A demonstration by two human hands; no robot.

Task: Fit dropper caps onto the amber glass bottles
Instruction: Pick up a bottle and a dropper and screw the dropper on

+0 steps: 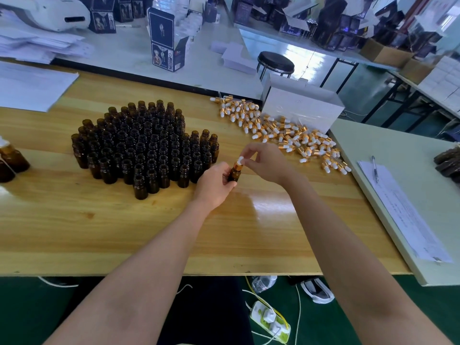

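Note:
My left hand [216,183] grips a small amber glass bottle [234,173] just above the wooden table [124,232]. A dropper cap [239,162] with a gold collar and white bulb sits on its neck, and my right hand [264,162] pinches that cap from above. A dense cluster of several uncapped amber bottles [146,148] stands to the left of my hands. A loose pile of gold-and-white dropper caps [281,131] lies to the right and behind my hands.
A white cardboard box [301,108] stands behind the cap pile. Two capped bottles [11,160] stand at the left edge. A paper sheet with a pen [374,168] lies on the pale side table at right. A black stool [275,62] is beyond the table.

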